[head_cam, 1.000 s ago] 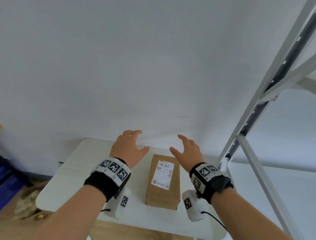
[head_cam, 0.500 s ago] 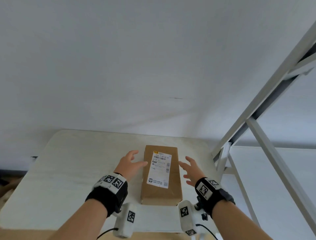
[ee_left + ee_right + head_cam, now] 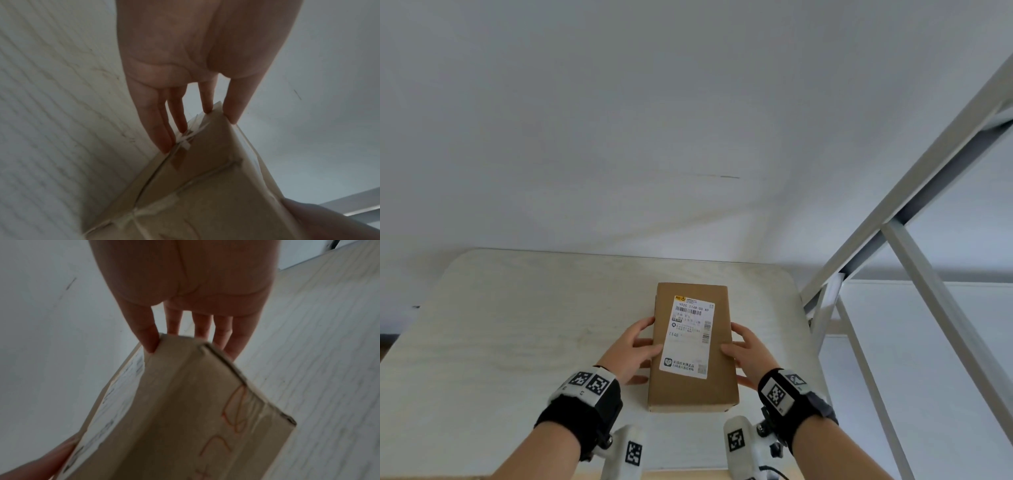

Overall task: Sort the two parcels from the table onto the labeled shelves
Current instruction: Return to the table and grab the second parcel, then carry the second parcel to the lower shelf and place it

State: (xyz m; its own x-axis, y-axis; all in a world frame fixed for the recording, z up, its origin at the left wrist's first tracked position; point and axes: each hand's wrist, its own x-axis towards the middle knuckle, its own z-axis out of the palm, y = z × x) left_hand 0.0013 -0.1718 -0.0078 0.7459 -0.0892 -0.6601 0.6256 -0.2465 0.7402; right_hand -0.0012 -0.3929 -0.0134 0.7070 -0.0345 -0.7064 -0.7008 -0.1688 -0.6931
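White wall fills the room behind a pale desk (image 3: 517, 325), and a grey metal shelf frame (image 3: 914, 219) stands just to the right of the desk. One brown parcel (image 3: 691, 349) lies flat near the middle of the desk, with its white label (image 3: 688, 334) facing up. I see only this one parcel on the desk.

The left hand (image 3: 631, 349) holds the parcel's left side, thumb on top and fingers (image 3: 162, 129) down along the edge. The right hand (image 3: 748, 353) holds the parcel's right side the same way, thumb on top and fingers (image 3: 226, 340) at the lower edge. Both hands are wrapped on the parcel, one each side.

I think the step now is to lift it. To do it well, both hands should squeeze evenly and rise together, so the parcel stays flat and does not tip. Keeping the label up would help in reading where it goes. Then it should swing right, toward the shelf frame, without bumping the slanted bars. The shelf labels are not in view.
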